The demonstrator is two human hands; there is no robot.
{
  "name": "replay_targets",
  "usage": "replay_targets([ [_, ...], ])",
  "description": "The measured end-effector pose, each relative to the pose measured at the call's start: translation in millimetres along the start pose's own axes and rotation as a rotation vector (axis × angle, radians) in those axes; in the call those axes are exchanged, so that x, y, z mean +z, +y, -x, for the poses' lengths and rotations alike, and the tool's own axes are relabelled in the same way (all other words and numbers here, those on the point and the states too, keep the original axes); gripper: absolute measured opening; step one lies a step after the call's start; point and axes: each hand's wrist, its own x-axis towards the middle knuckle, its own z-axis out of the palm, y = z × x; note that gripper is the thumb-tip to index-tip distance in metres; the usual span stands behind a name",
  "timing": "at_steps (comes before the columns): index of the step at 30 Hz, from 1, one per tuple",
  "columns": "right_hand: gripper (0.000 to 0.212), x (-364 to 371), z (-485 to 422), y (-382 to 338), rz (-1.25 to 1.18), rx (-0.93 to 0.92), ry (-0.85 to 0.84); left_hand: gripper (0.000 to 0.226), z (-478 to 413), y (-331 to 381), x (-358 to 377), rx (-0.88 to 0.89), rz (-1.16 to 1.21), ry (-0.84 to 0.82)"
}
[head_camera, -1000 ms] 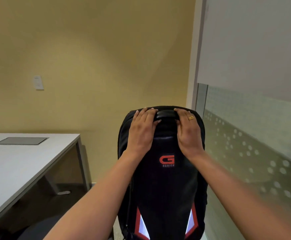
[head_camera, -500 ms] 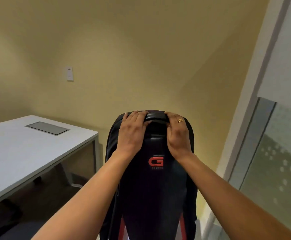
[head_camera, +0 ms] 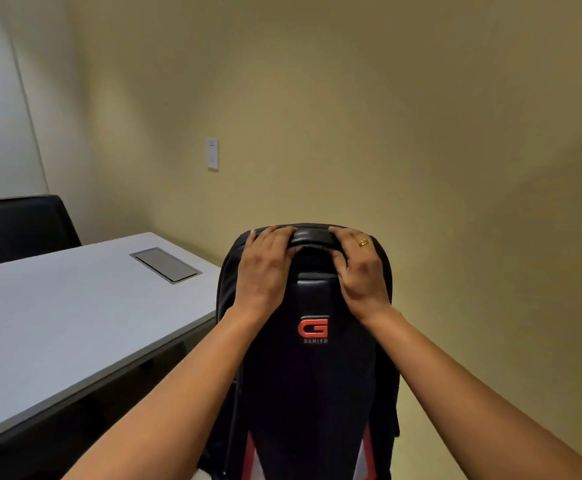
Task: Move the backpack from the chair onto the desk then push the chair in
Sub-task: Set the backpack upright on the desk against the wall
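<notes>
The black backpack hangs upright in the lower middle of the frame, held up in the air by its top carry handle. A red "G" logo with the word "SERIES" sits on its upper front panel, and red and white trim shows near the bottom edge of the frame. Its left side overlaps the near right corner of the desk in the picture; whether it touches the desk cannot be told

The 2 hands grip the handle from either side. The left hand is closed around the handle's left end, fingers curled over the top. The right hand is closed around the right end, with a gold ring on 1 finger. Both bare forearms reach in from the bottom corners of the frame

The white desk fills the left side, with a grey cable hatch set into its top. Behind it, at the far left, stands a black chair back. A white wall switch sits on the yellow wall above the desk
</notes>
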Motion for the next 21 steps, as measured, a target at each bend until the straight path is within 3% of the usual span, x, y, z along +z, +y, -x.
replay_targets([
  [21, 0.027, 325, -254, 100, -0.426, -0.18, 0.004, 0.03, -225, -262, 76, -0.146, -0.479, 0.152],
])
